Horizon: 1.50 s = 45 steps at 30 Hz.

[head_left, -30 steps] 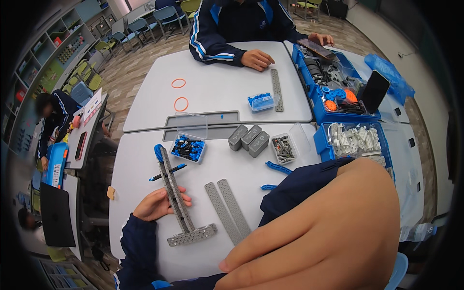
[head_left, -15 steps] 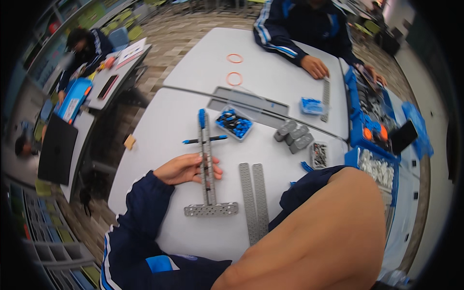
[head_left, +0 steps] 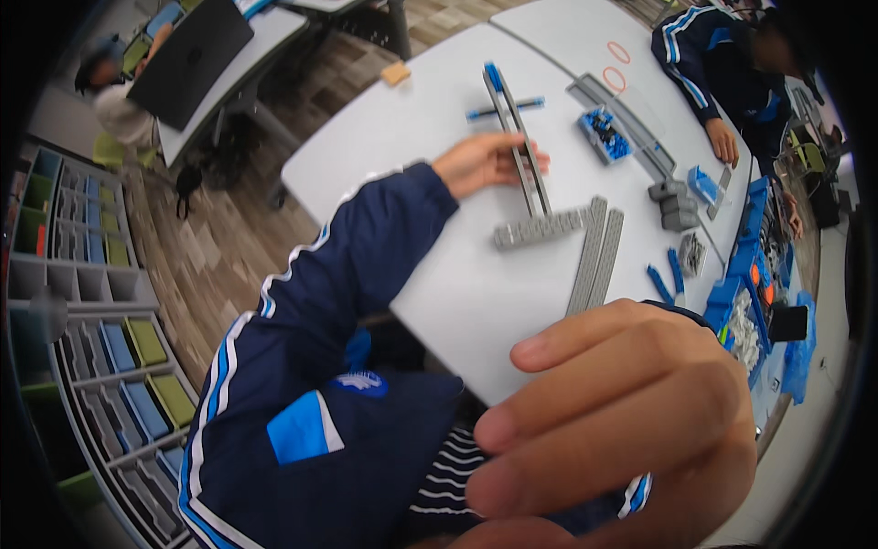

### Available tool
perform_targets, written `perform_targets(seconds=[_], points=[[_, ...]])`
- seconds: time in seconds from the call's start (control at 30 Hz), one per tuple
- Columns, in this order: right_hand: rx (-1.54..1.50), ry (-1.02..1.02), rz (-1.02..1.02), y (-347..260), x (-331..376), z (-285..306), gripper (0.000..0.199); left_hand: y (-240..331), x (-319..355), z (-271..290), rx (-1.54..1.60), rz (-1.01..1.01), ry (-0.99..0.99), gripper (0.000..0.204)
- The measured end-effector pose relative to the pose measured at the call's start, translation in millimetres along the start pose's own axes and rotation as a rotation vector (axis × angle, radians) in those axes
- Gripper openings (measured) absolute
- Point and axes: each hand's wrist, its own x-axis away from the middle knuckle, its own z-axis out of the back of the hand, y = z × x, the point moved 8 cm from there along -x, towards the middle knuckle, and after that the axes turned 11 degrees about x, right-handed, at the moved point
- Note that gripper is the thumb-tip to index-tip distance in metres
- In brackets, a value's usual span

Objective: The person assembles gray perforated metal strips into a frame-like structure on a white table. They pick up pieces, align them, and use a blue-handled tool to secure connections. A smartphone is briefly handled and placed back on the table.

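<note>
Grip of L hand (head_left: 471, 166) closed round frame (head_left: 526, 188) mid-length, thumb over top, fingertips out on R side; forearm reaches in from near L. R hand (head_left: 631, 416) raised close to cam, fingers half-bent, tips apart, palm hidden; it blocks strips' (head_left: 588, 256) near ends + part of table (head_left: 471, 302). Strips just R of frame's near crossbar; can't tell if touching. Farther R: peg box (head_left: 606, 137), 3 blocks (head_left: 675, 203), blue tools (head_left: 676, 270), pin box (head_left: 692, 254). Far R: orange rings (head_left: 614, 80), co-worker's hand (head_left: 722, 144).

Frame: twin grey beams, blue gear far end, blue/blk cross rod. Strips grey, perforated; table smooth, white; blocks grey, rounded.
</note>
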Motion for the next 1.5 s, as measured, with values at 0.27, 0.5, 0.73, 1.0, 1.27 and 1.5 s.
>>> perform_targets(seconds=[0.27, 0.5, 0.73, 1.0, 1.27, 1.5], points=[[0.148, -0.046, 0.037, -88.5, 8.4, -105.3, 0.013, 18.2, 88.7, 8.7, -0.064, -0.273, 0.021, 0.039], [0.238, -0.064, 0.086, -137.1, -15.8, -166.6, 0.012, 0.5, 136.4, 7.7, -0.117, -0.475, 0.049, 0.043], [0.236, -0.071, -0.021, -156.1, -25.5, -181.4, 0.013, -24.0, 116.9, -11.7, -0.179, -0.428, 0.011, 0.041], [0.566, 0.385, 0.246, -152.5, -25.3, -155.3, 0.014, -27.5, 68.9, -24.3, -0.269, -0.280, 0.030, 0.041], [0.576, 0.503, 0.328, -115.8, -15.9, -106.6, 0.013, 3.6, 6.2, -20.0, -0.346, -0.312, 0.054, 0.040], [0.716, 0.553, 0.425, -90.0, -17.1, -79.8, 0.015, 7.4, -41.2, -20.0, -0.309, -0.417, 0.156, 0.038]])
